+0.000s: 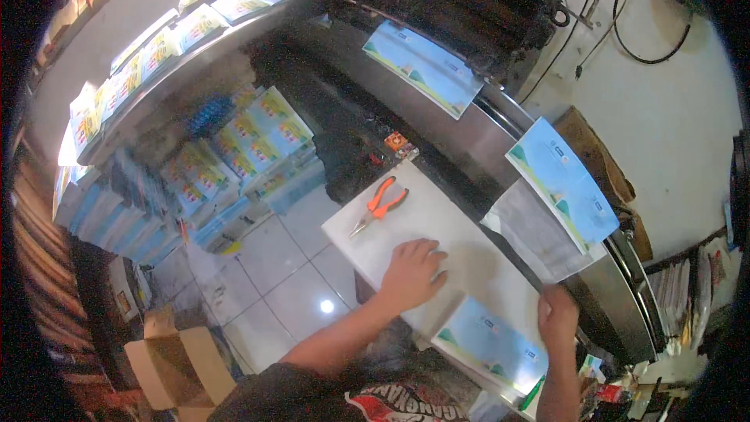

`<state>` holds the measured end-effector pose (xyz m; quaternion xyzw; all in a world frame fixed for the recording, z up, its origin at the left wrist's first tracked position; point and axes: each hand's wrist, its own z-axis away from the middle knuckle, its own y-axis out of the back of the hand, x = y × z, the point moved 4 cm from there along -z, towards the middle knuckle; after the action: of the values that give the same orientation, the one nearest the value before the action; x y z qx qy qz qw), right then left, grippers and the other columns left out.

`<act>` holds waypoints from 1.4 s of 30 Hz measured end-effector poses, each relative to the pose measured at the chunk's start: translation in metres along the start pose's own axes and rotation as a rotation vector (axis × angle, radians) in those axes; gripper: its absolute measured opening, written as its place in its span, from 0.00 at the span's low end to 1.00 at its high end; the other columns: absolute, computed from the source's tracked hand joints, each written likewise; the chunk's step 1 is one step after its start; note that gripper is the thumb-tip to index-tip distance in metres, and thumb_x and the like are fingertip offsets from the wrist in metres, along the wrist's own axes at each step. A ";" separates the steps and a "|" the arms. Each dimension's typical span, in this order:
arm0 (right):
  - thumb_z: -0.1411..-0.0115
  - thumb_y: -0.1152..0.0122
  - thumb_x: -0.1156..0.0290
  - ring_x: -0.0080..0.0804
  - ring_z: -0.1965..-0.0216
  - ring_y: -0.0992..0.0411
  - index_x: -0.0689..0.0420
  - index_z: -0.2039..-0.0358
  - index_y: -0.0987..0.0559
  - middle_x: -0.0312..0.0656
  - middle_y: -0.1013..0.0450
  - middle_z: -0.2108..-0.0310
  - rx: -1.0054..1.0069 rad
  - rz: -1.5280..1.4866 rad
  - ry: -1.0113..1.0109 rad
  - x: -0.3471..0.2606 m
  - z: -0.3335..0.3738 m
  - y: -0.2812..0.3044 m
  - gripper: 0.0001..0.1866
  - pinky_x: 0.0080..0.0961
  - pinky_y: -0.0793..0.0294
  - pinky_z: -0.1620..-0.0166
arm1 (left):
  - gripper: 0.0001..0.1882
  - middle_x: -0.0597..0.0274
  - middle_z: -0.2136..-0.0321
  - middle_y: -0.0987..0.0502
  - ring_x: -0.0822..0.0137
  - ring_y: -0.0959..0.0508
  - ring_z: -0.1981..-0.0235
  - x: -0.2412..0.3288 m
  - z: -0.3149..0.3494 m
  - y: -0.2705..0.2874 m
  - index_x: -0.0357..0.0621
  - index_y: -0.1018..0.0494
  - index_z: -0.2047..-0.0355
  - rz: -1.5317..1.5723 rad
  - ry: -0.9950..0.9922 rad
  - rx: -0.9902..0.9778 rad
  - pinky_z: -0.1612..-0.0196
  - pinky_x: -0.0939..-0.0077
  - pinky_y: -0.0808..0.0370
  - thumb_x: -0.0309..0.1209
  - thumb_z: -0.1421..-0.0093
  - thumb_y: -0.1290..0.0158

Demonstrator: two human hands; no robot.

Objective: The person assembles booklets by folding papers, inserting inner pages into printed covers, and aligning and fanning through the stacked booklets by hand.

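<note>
open box point(180, 367): brown cardboard, flaps spread, left of the white bench point(465, 242).

stacked booklets point(262, 137): glossy paper, square-edged, brightly printed, beyond the bench's left side.

pliers point(380, 205): slim metal nose, orange handles parted, lying on the bench's far end.

your left hand point(414, 272): forearm slanting in from below, palm down over the bench's left edge, fingers loosely bent, thumb apart; grip relaxed and wide, nothing visible in it.

light-blue printed pile point(491, 342): smooth, rectangular paper, on the bench's near end.

your right hand point(558, 314): forearm upright, fingers curled in, at the bench's right edge, just beside the pile; you cannot tell whether it grips anything.

light-blue sheet point(566, 184): glossy, rectangular, slightly bowed, on the dark metal machine point(500, 121) right of the bench.
</note>
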<state>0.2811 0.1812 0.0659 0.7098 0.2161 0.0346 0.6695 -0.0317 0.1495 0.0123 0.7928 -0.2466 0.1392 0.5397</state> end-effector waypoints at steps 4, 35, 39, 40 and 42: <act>0.54 0.28 0.50 0.59 0.37 0.43 0.59 0.42 0.31 0.59 0.43 0.36 -0.333 0.064 -0.042 -0.036 0.092 -0.008 0.43 0.46 0.41 0.36 | 0.19 0.57 0.49 0.29 0.54 0.32 0.44 0.002 -0.001 0.001 0.48 0.26 0.54 0.006 0.000 0.018 0.43 0.54 0.37 0.40 0.44 0.42; 0.42 0.50 0.80 0.50 0.43 0.32 0.56 0.45 0.27 0.48 0.29 0.45 0.494 0.337 0.232 0.025 -0.166 0.024 0.23 0.42 0.35 0.39 | 0.22 0.54 0.47 0.30 0.54 0.34 0.42 -0.012 -0.003 -0.010 0.49 0.28 0.50 0.018 0.035 -0.099 0.39 0.54 0.40 0.45 0.41 0.46; 0.41 0.50 0.79 0.50 0.48 0.29 0.57 0.48 0.25 0.49 0.27 0.49 0.517 0.326 0.237 0.009 -0.118 0.016 0.19 0.43 0.32 0.42 | 0.21 0.55 0.47 0.29 0.54 0.33 0.42 -0.007 -0.002 -0.007 0.49 0.27 0.51 0.008 0.025 -0.079 0.40 0.54 0.39 0.44 0.41 0.45; 0.41 0.49 0.78 0.51 0.49 0.28 0.57 0.50 0.25 0.50 0.26 0.50 0.442 0.282 0.183 0.021 -0.103 0.010 0.18 0.44 0.31 0.43 | 0.21 0.55 0.47 0.29 0.54 0.33 0.42 -0.004 -0.002 -0.004 0.49 0.27 0.51 0.011 0.015 -0.083 0.40 0.54 0.39 0.44 0.41 0.45; 0.42 0.46 0.75 0.53 0.51 0.27 0.59 0.51 0.25 0.52 0.26 0.52 0.270 0.154 0.092 0.026 -0.068 0.001 0.17 0.44 0.31 0.44 | 0.20 0.56 0.48 0.29 0.55 0.33 0.42 -0.005 0.000 0.003 0.48 0.27 0.52 0.038 0.016 -0.033 0.40 0.55 0.39 0.43 0.42 0.44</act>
<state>0.2816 0.2540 0.0678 0.8055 0.1941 0.0890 0.5528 -0.0374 0.1497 0.0117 0.7778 -0.2595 0.1519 0.5519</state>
